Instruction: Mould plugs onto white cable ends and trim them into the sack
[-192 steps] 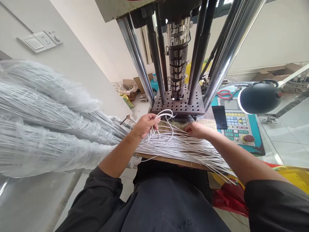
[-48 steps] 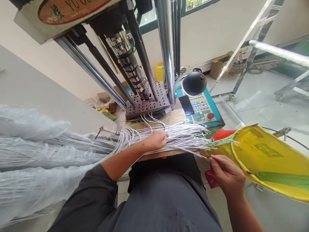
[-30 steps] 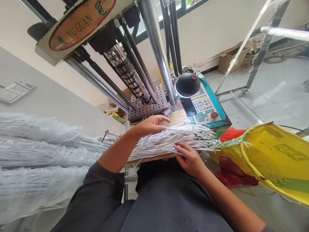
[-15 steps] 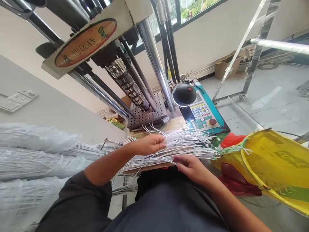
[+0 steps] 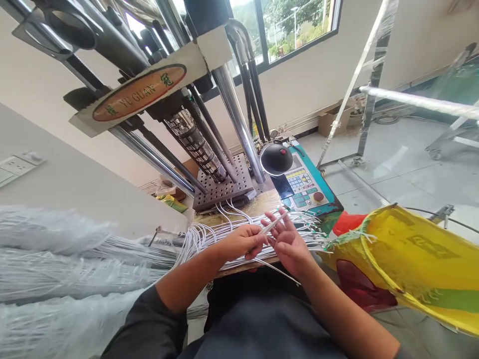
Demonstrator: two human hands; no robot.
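My left hand (image 5: 243, 243) pinches a thin white cable (image 5: 272, 224) between thumb and fingers. The cable points up and right across the fingers of my right hand (image 5: 289, 247). That hand is open, palm up, fingers apart, and does not close round the cable. Beneath both hands a spread of white cables (image 5: 202, 242) lies on a brown board, many with small green-and-white ends at the right. One loose cable (image 5: 279, 271) sticks out below my hands over the front edge. A few cables run from the pile under the perforated metal block (image 5: 224, 192) of the press.
The press (image 5: 136, 97) stands ahead, with a black lamp (image 5: 276, 158) and a button panel (image 5: 305, 182) to its right. A yellow sack (image 5: 419, 249) hangs at the right. Plastic-wrapped cable bundles (image 5: 75, 269) lie at the left. A metal rack (image 5: 370, 99) stands behind.
My left hand has come to the right and now holds a cable. My right hand has risen and turned palm up beside it. The whole view has shifted slightly.
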